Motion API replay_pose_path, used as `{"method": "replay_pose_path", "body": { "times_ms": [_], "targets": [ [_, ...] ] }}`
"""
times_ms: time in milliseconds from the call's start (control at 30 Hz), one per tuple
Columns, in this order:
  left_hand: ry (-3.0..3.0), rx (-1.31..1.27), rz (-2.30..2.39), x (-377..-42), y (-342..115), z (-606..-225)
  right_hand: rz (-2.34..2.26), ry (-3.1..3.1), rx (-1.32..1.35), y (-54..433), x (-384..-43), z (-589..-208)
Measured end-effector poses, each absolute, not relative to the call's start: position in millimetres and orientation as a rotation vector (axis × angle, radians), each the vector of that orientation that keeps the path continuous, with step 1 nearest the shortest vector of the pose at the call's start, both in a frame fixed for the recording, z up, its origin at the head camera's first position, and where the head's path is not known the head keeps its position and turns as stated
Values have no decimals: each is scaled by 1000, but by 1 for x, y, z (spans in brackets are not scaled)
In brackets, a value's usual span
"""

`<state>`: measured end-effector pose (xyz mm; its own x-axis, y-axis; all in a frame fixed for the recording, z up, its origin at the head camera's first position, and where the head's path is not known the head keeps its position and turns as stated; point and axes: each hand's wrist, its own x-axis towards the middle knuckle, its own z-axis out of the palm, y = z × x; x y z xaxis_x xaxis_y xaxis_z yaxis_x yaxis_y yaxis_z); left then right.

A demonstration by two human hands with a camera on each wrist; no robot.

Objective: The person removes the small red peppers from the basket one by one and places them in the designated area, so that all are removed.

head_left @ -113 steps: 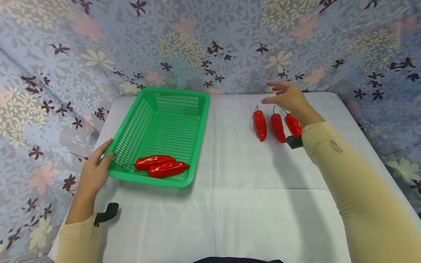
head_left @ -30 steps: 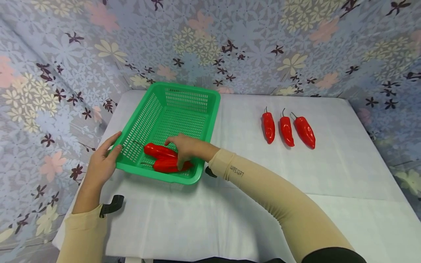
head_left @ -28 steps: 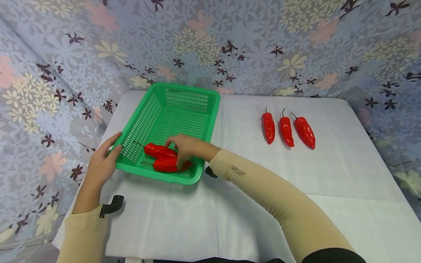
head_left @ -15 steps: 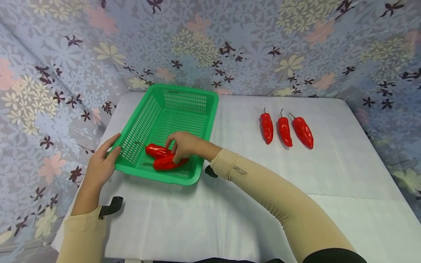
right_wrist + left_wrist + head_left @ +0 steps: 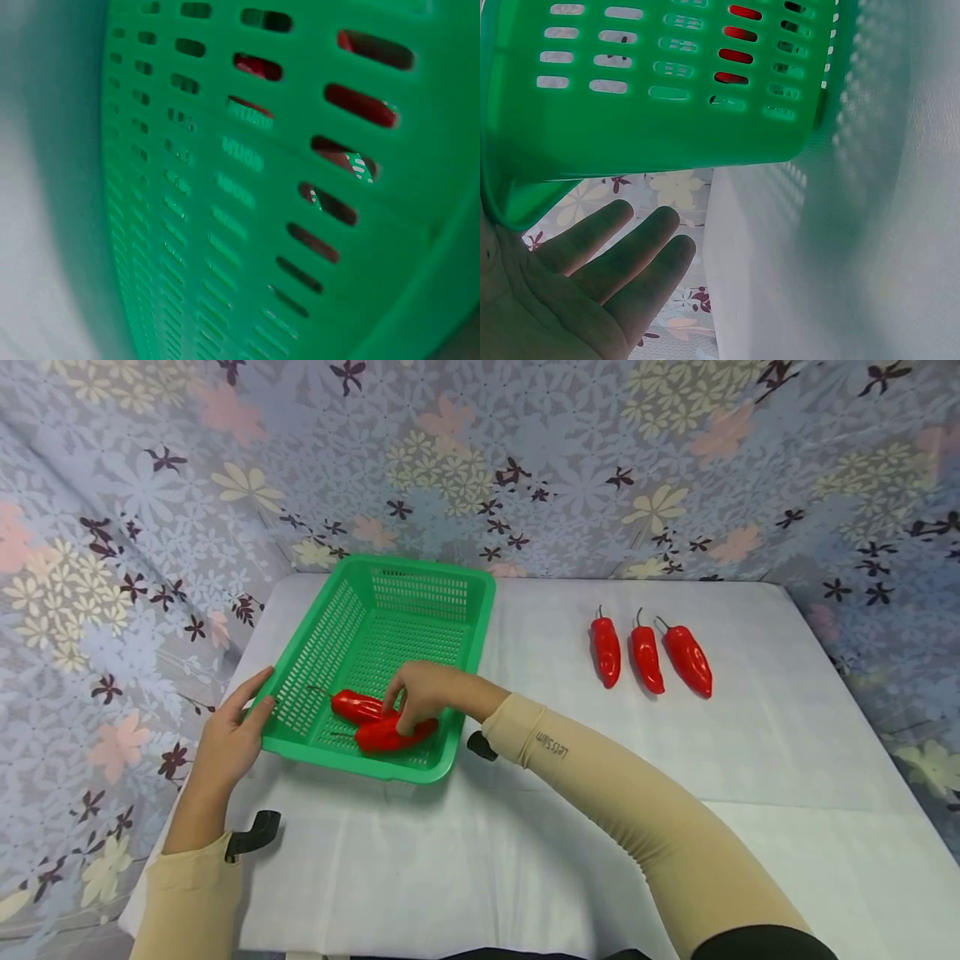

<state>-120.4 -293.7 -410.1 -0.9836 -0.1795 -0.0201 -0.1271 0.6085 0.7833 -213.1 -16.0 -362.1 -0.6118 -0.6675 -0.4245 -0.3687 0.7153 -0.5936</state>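
Observation:
A green plastic basket (image 5: 468,685) with slotted walls stands at the left of the table, two glossy red peppers lying at its near end. My right hand (image 5: 429,692) reaches over the basket's right wall and grips the nearer red pepper (image 5: 378,737) with thumb and fingers. Just behind it lies the other red pepper (image 5: 351,704), partly covered by that hand. At the near left corner my left hand (image 5: 228,739) pinches the basket rim. In the left wrist view, three fingers (image 5: 641,251) extend below the rim. The right wrist view shows red only through the slots.
Three more red peppers, left (image 5: 606,652), middle (image 5: 647,660) and right (image 5: 687,662), lie in a row on the white-covered table (image 5: 570,802). A floral cloth (image 5: 555,452) hangs behind and at the sides.
My right hand moved from above the three peppers into the basket. In the last half second the nearer pepper shifted slightly right with it. My left hand stayed at the rim.

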Motion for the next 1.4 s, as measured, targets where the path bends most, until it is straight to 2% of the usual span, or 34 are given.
{"method": "replay_pose_path", "body": {
  "times_ms": [467, 767, 1100, 1400],
  "targets": [
    [-2770, 283, -1342, -120, -292, -409, -1315, 2019, -554, -3, -223, -342],
    [-2774, 300, -1331, -120, -291, -409, -1592, 2004, -376, 19, -237, -330],
    [-2775, 272, -1316, -120, -292, -409, -1687, 2111, -147, 94, -257, -324],
    [-2785, 276, -1311, -120, -293, -410, -1565, 2310, 178, 181, -265, -325]
  ]
}}
